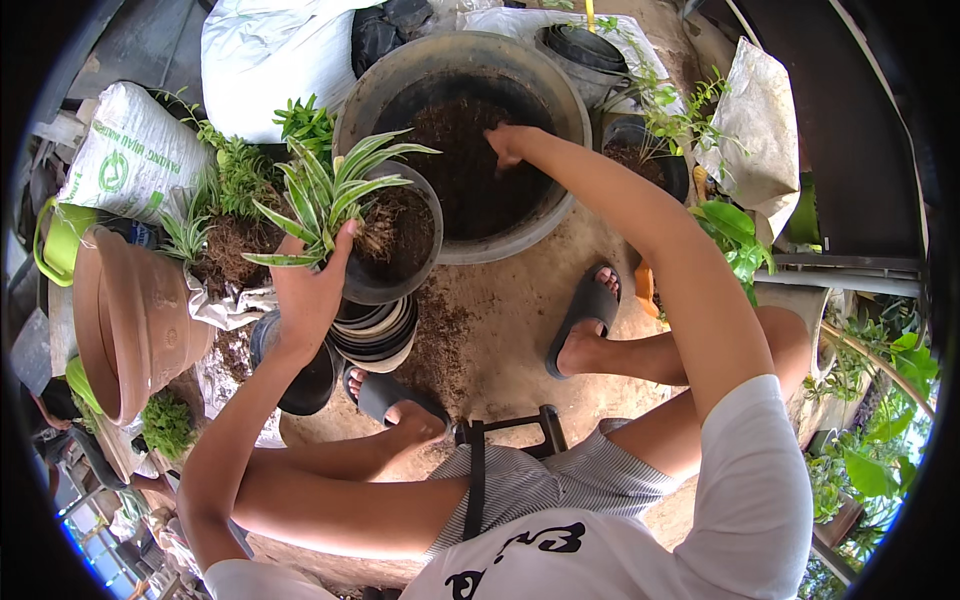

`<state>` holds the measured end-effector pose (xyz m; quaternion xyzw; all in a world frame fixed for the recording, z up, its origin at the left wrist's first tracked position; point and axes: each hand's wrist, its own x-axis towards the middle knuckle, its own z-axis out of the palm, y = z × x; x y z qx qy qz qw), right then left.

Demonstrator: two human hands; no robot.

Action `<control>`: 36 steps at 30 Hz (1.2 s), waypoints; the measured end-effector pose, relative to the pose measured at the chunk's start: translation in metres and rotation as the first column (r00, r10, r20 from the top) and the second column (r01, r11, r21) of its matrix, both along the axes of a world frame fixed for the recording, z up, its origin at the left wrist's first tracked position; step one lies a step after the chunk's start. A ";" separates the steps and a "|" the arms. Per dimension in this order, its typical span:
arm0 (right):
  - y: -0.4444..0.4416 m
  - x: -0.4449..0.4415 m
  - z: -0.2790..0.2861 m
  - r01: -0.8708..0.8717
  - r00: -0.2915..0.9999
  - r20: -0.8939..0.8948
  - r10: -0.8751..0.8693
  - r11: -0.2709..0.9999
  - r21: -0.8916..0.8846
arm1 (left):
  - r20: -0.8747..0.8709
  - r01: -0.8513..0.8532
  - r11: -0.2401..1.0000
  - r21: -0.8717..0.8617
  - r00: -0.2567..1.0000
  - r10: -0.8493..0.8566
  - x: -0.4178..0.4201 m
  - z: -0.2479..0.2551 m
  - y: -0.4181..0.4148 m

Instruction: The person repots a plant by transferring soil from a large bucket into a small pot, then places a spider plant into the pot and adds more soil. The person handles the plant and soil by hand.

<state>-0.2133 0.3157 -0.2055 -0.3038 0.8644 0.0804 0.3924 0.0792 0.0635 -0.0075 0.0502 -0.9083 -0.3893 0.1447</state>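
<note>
My left hand (315, 289) grips a spider plant (330, 191) with white-edged green leaves by its base. Its pale roots (379, 232) hang over a black plastic pot (405, 281) that has dark soil in it. That pot sits at the near left of a large round basin (525, 244), on or just above a stack of pots (379, 334). My right hand (512, 145) reaches into the basin, its fingers down in the dark potting soil (465, 176). The fingertips are hidden, so whether they hold soil cannot be told.
A terracotta-coloured planter (139, 322) lies tipped at the left, near a white printed sack (135, 154) and a loose plant with a root ball (232, 251). Nested black pots (583, 52) stand behind the basin. At the right are a potted plant (637, 154) and a pale bag (754, 135).
</note>
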 end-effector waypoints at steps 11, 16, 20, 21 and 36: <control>0.007 0.036 -0.063 0.042 0.993 0.110 -0.052 0.995 0.085 | 0.045 0.030 0.998 0.057 0.998 -0.032 -0.012 0.005 0.005; -0.011 0.051 -0.079 0.024 0.997 0.071 -0.031 0.995 0.098 | 0.108 -0.036 0.997 0.065 0.994 0.029 -0.010 0.012 0.009; 0.006 0.036 -0.091 -0.021 0.989 0.145 0.006 0.995 0.100 | 0.116 -0.006 0.995 0.102 0.993 -0.005 -0.016 0.013 0.010; 0.000 0.041 -0.090 -0.041 0.989 0.144 0.025 0.993 0.107 | 0.113 -0.011 0.994 0.105 0.994 0.000 -0.013 0.012 0.009; -0.015 0.051 -0.079 -0.335 0.897 0.295 0.329 0.942 -0.030 | 0.092 0.016 0.998 0.067 0.995 -0.022 -0.001 0.011 0.004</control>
